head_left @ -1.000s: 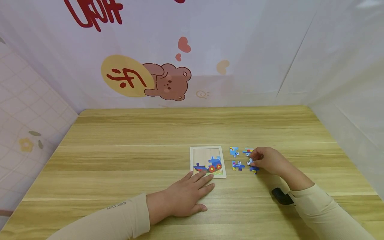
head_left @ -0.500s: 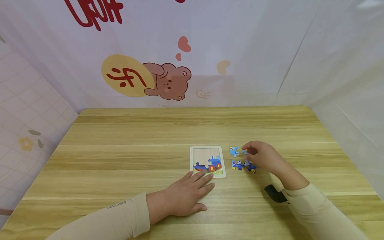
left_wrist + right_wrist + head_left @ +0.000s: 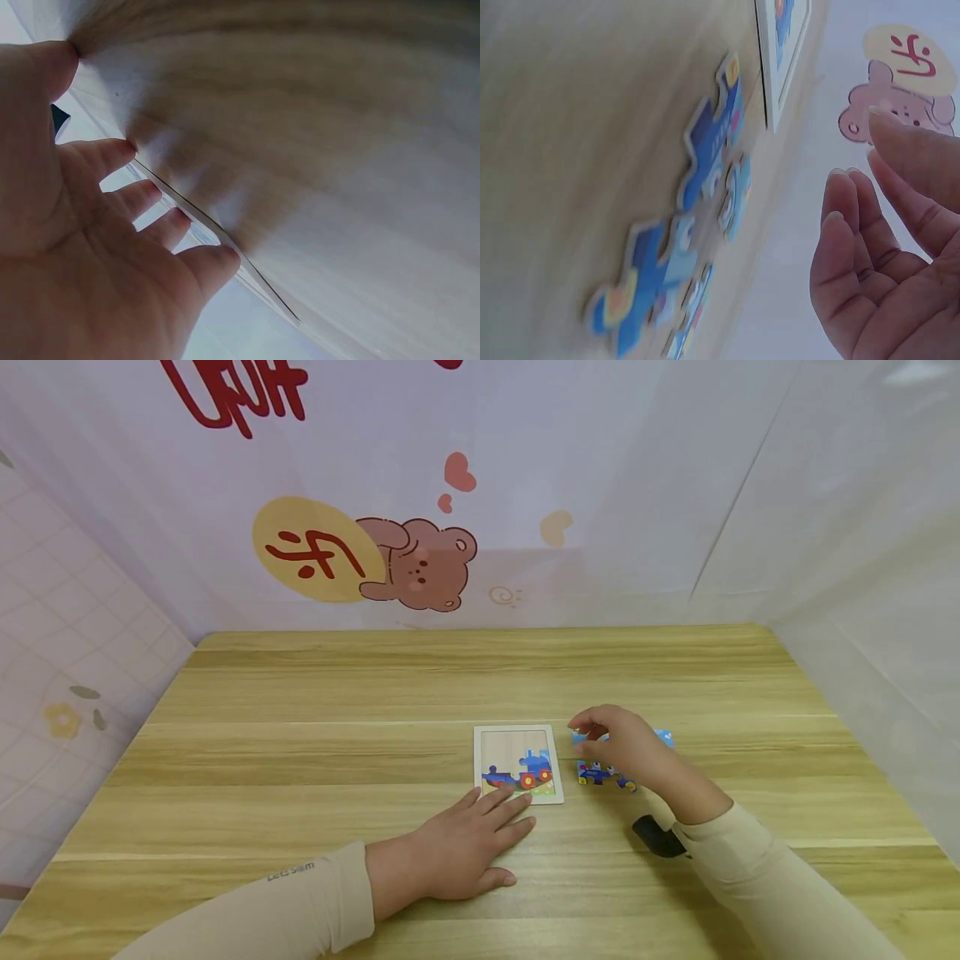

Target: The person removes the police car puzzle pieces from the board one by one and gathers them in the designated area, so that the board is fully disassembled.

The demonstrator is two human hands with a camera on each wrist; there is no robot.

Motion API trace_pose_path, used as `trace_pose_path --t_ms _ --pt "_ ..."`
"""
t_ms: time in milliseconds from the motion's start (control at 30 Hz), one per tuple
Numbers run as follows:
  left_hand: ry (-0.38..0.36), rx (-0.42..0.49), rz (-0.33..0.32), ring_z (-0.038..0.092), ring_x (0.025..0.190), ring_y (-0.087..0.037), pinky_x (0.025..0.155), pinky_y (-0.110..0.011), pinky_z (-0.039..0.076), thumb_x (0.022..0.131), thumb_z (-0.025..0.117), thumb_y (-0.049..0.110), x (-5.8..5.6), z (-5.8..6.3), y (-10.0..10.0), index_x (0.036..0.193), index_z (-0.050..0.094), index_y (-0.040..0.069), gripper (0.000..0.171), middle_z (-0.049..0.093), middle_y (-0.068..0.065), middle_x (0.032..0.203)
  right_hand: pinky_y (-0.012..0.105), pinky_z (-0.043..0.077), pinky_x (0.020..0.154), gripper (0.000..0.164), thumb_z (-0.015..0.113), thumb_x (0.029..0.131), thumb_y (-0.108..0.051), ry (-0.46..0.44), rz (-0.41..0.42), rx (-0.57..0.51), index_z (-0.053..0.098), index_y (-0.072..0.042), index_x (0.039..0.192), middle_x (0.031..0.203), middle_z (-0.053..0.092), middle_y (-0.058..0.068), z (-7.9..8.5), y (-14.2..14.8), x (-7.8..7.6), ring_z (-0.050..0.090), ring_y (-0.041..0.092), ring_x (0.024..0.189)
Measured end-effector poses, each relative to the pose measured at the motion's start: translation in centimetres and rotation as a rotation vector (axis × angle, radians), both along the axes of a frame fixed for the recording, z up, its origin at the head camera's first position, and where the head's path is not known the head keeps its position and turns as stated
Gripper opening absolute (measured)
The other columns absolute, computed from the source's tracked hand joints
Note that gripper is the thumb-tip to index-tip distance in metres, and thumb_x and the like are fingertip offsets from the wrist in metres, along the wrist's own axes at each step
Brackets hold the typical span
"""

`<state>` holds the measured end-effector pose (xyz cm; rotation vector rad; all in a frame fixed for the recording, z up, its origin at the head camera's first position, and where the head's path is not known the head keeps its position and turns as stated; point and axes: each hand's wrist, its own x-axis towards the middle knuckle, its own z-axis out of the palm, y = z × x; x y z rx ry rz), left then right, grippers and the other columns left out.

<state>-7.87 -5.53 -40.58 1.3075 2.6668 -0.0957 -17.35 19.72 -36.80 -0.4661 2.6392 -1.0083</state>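
My left hand (image 3: 465, 852) lies with fingers straight, fingertips on the near edge of a pale wooden puzzle frame (image 3: 477, 752). Within the frame, joined pieces with a blue train picture (image 3: 536, 763) fill the lower part, while the upper part shows bare board. My right hand (image 3: 628, 747) hovers over loose puzzle pieces to the frame's right. In the right wrist view its thumb and fingers bend loosely with nothing between them. Below it lie a dark blue lettered piece (image 3: 709, 142), a blue piece with a yellow spot (image 3: 649, 277) and light blue pieces (image 3: 736, 196).
Another light blue piece (image 3: 665, 737) shows beyond the right hand. The wood-grain table (image 3: 315, 693) stretches around the frame and ends at a white wall sheet (image 3: 637, 568) with a printed bear (image 3: 431, 568). A black device (image 3: 657, 837) sits under the right wrist.
My right hand has moved left across the loose pieces, from the right-hand ones to the upper left one. The lower right piece now lies turned and nearer its neighbour. The left hand stays put.
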Motion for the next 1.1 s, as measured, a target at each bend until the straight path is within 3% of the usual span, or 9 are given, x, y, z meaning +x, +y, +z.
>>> trace_pose_path --t_ms 700,900,1100 --pt "0.013 0.002 -0.016 0.023 0.145 -0.025 0.109 -0.047 0.033 0.098 0.042 0.055 0.0 0.0 -0.1 0.149 0.038 0.019 0.063 0.028 -0.003 0.157 0.033 0.049 0.075 0.022 0.073 0.084 -0.006 -0.001 0.125 0.092 0.070 -0.004 0.106 0.101 0.062 0.006 -1.4 -3.9 -0.6 0.054 0.019 0.086" --pt "-0.005 -0.002 -0.014 0.022 0.145 -0.025 0.110 -0.047 0.033 0.098 0.042 0.055 -0.1 0.0 -0.1 0.150 0.037 0.020 0.063 0.027 -0.002 0.158 0.031 0.046 0.070 0.025 0.072 0.084 -0.005 -0.029 0.142 0.116 0.069 -0.002 0.109 0.098 0.061 0.005 -1.5 -4.5 -0.5 0.051 0.018 0.081" --pt "0.022 0.002 -0.020 0.023 0.145 -0.025 0.109 -0.047 0.034 0.097 0.043 0.055 0.0 0.0 -0.1 0.149 0.038 0.019 0.063 0.029 -0.002 0.157 0.029 0.046 0.066 0.029 0.072 0.084 -0.003 -0.060 0.166 0.136 0.068 0.000 0.112 0.096 0.060 0.005 -1.7 -4.9 -0.5 0.051 0.015 0.073"
